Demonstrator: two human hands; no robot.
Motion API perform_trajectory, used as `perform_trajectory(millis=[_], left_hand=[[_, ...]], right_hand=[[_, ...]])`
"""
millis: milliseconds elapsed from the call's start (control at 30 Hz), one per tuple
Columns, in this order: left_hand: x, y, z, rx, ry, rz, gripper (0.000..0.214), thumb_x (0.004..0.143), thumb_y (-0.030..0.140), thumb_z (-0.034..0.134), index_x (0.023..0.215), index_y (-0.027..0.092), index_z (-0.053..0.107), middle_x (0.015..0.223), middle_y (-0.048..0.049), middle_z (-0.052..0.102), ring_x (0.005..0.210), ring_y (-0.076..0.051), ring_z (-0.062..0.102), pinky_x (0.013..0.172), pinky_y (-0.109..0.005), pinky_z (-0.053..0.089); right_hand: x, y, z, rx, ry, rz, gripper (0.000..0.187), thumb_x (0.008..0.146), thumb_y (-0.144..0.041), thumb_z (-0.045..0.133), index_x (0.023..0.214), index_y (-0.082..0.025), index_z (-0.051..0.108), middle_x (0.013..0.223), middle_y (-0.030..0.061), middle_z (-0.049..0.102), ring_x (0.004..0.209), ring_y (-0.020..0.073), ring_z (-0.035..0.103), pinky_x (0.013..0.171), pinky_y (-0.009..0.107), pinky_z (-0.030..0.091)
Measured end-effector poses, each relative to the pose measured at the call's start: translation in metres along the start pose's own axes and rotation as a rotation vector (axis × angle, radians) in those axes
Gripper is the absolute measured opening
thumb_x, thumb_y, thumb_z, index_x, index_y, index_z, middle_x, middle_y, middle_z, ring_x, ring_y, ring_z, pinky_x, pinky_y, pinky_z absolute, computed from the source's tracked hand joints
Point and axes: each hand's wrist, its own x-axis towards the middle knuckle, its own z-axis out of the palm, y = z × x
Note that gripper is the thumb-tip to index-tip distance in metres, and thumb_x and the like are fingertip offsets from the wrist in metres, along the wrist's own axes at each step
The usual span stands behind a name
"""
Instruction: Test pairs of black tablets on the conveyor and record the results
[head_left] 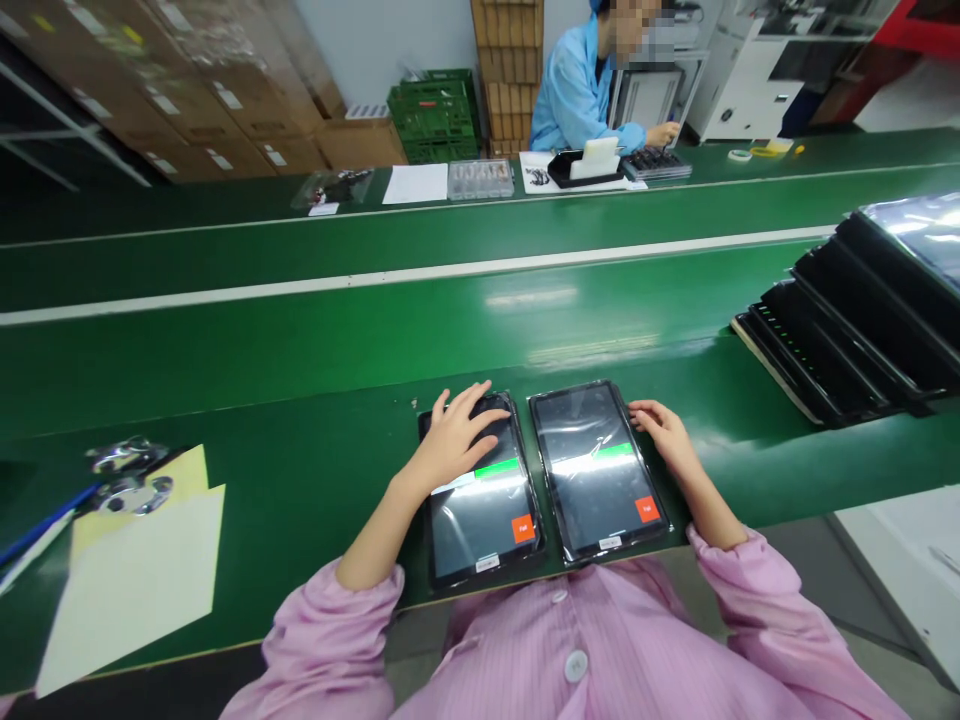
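Two tablets lie side by side on the green bench, screens up and lit. Over the upper part of the left tablet (480, 525) is my left hand (454, 437), its fingers spread; whether the fingertips press the glass I cannot tell. The right tablet (592, 490) has my right hand (660, 428) beside its upper right edge, fingers loosely stretched and touching or very near the rim. Each screen shows a green bar and an orange-red square marked "Fail" low on the right. A small white label sits at the bottom of each tablet.
A stack of dark tablets (847, 320) leans at the right. On the left lie yellowish paper sheets (142, 570), a blue pen (49, 525) and shiny clear plastic (131, 475). Across the green line (300, 345), a person in blue (574, 90) works near a parts box (480, 180).
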Motion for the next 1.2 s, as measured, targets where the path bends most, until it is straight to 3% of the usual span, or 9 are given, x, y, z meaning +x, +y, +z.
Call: perform_trajectory(millis=[133, 267, 467, 667, 833, 1000, 1200], left_hand=[[0.031, 0.012, -0.001, 0.003, -0.164, 0.060, 0.043, 0.099, 0.056, 0.037, 0.110, 0.030, 0.070, 0.158, -0.0085, 0.034, 0.148, -0.035, 0.025, 0.115, -0.071, 0.007], [0.039, 0.016, -0.003, -0.021, -0.264, 0.087, 0.046, 0.099, 0.056, 0.035, 0.100, 0.025, 0.069, 0.156, -0.0114, 0.036, 0.146, -0.036, 0.028, 0.115, -0.068, 0.019], [0.040, 0.011, -0.005, -0.045, -0.231, 0.115, 0.047, 0.102, 0.049, 0.028, 0.105, 0.023, 0.067, 0.153, -0.0154, 0.037, 0.140, -0.033, 0.038, 0.109, -0.056, 0.038], [0.042, 0.014, -0.001, -0.017, -0.239, 0.135, 0.041, 0.102, 0.041, 0.031, 0.100, 0.022, 0.068, 0.155, -0.0122, 0.035, 0.142, -0.036, 0.034, 0.111, -0.058, 0.034], [0.041, 0.012, -0.005, -0.043, -0.227, 0.114, 0.038, 0.101, 0.038, 0.030, 0.103, 0.022, 0.064, 0.147, -0.0136, 0.044, 0.138, -0.032, 0.041, 0.109, -0.053, 0.040], [0.041, 0.013, -0.006, -0.026, -0.191, 0.079, 0.034, 0.099, 0.038, 0.034, 0.101, 0.020, 0.064, 0.148, -0.0142, 0.041, 0.135, -0.034, 0.044, 0.106, -0.052, 0.044], [0.044, 0.024, -0.007, -0.045, -0.206, 0.056, 0.039, 0.100, 0.035, 0.028, 0.095, 0.021, 0.064, 0.135, -0.0119, 0.055, 0.133, -0.031, 0.047, 0.109, -0.052, 0.042]], right_hand=[[-0.002, 0.007, 0.006, 0.112, -0.004, 0.073, 0.043, 0.070, -0.058, 0.074, 0.088, -0.019, 0.070, 0.087, 0.0093, 0.072, 0.081, 0.0253, 0.067, 0.077, 0.039, 0.055], [-0.008, 0.006, 0.009, 0.124, 0.034, 0.103, 0.046, 0.066, -0.061, 0.077, 0.083, -0.019, 0.070, 0.084, 0.0100, 0.072, 0.078, 0.0261, 0.068, 0.075, 0.039, 0.056], [-0.011, 0.005, 0.011, 0.099, 0.078, 0.074, 0.044, 0.068, -0.060, 0.075, 0.086, -0.019, 0.069, 0.085, 0.0094, 0.072, 0.078, 0.0247, 0.067, 0.071, 0.036, 0.055], [-0.013, 0.005, 0.012, 0.053, 0.067, 0.042, 0.037, 0.073, -0.054, 0.070, 0.088, -0.020, 0.069, 0.086, 0.0071, 0.069, 0.077, 0.0224, 0.063, 0.068, 0.033, 0.052], [-0.008, 0.002, 0.012, 0.027, 0.048, -0.019, 0.034, 0.076, -0.044, 0.065, 0.100, -0.021, 0.070, 0.097, 0.0070, 0.066, 0.079, 0.0205, 0.059, 0.069, 0.032, 0.049], [-0.006, -0.001, 0.013, 0.015, 0.040, -0.016, 0.033, 0.075, -0.040, 0.063, 0.101, -0.021, 0.070, 0.104, 0.0075, 0.062, 0.076, 0.0186, 0.057, 0.065, 0.031, 0.048], [-0.008, -0.003, 0.015, 0.026, 0.049, -0.005, 0.034, 0.075, -0.042, 0.063, 0.099, -0.020, 0.069, 0.103, 0.0077, 0.061, 0.078, 0.0195, 0.057, 0.065, 0.031, 0.047]])
